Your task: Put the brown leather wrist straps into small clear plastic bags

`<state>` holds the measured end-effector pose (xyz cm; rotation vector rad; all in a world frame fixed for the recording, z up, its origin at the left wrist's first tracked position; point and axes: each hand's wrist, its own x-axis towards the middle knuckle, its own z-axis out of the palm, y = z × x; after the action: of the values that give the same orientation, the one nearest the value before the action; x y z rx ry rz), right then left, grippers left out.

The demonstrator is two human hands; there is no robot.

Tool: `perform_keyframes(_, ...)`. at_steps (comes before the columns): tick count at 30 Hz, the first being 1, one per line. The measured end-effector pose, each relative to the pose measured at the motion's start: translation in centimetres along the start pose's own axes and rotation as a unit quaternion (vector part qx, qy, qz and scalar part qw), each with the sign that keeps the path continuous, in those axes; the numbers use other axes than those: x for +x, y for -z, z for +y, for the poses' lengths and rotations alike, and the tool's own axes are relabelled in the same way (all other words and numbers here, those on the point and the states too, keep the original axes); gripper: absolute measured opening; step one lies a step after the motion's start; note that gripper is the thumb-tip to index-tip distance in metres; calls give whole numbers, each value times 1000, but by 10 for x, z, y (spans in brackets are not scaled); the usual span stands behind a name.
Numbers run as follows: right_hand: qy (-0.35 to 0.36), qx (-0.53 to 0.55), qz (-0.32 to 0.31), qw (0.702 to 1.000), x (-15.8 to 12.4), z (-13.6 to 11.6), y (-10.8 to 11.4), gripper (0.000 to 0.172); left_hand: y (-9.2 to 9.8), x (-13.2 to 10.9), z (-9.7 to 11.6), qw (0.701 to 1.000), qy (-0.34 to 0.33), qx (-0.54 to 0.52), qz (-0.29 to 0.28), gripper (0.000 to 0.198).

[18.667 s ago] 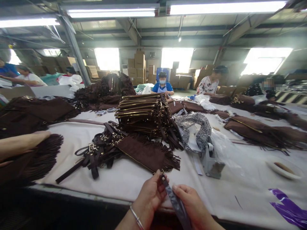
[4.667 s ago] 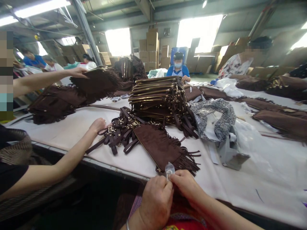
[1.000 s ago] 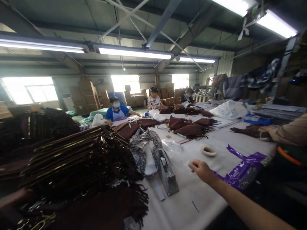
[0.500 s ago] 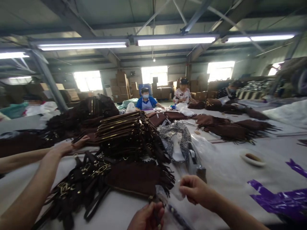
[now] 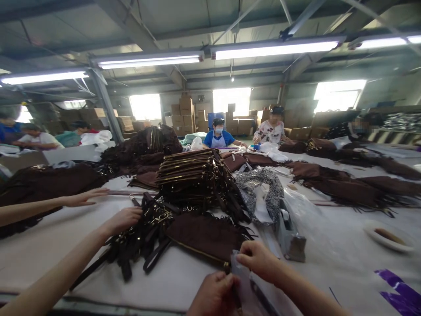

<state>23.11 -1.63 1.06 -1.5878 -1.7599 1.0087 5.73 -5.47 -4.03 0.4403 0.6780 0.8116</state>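
At the bottom centre my left hand (image 5: 213, 292) is closed round a dark strap with gold metal, partly hidden by the fingers. Just to its right, my right hand (image 5: 258, 261) pinches the top edge of a clear plastic sleeve (image 5: 242, 281) beside that strap. A brown fringed pouch (image 5: 204, 235) with a gold zip lies flat just beyond both hands, its zip end close to my left fingers. Left of the pouch is a heap of dark straps (image 5: 144, 237) with gold clasps.
A co-worker's two arms (image 5: 79, 243) reach in from the left, one hand at the straps. Behind stands a stack of brown zipped pouches (image 5: 187, 175). A tape dispenser (image 5: 291, 237), a roll of tape (image 5: 390, 237) and purple plastic (image 5: 401, 289) lie to the right.
My right hand has come in to my left hand and now pinches the plastic sleeve beside it. The co-worker's hands have moved apart, one now on the straps. The view has turned left.
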Motion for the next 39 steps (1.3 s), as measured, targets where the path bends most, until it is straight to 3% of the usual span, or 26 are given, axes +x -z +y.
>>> perform_keyframes(3,-61,142,-27,988,-7,9,-11,34,4,2,-6,1000,-17,-10,10,30)
perform_keyframes(6,-96,214,-70,969,-22,16,-20,45,0,-2,-6,999,-32,-12,28,29)
perform_keyframes(13,-176,308,-7,935,-33,19,-37,41,-10,-11,-2,999,-45,19,13,29)
perform_keyframes(17,-78,183,42,979,-33,17,-26,32,-6,-13,2,998,-32,10,46,25)
perform_keyframes(20,-8,67,42,997,-41,16,-17,26,-4,-16,12,997,-10,9,76,22)
perform_keyframes(27,-15,-22,5,1000,-64,19,-21,24,-19,-14,33,996,-32,-9,83,16)
perform_keyframes(32,-13,-35,4,999,-68,14,-23,21,-27,-11,29,993,-35,2,109,11)
perform_keyframes(39,-12,-37,6,999,-67,14,-25,20,-18,-11,24,993,-35,4,113,13)
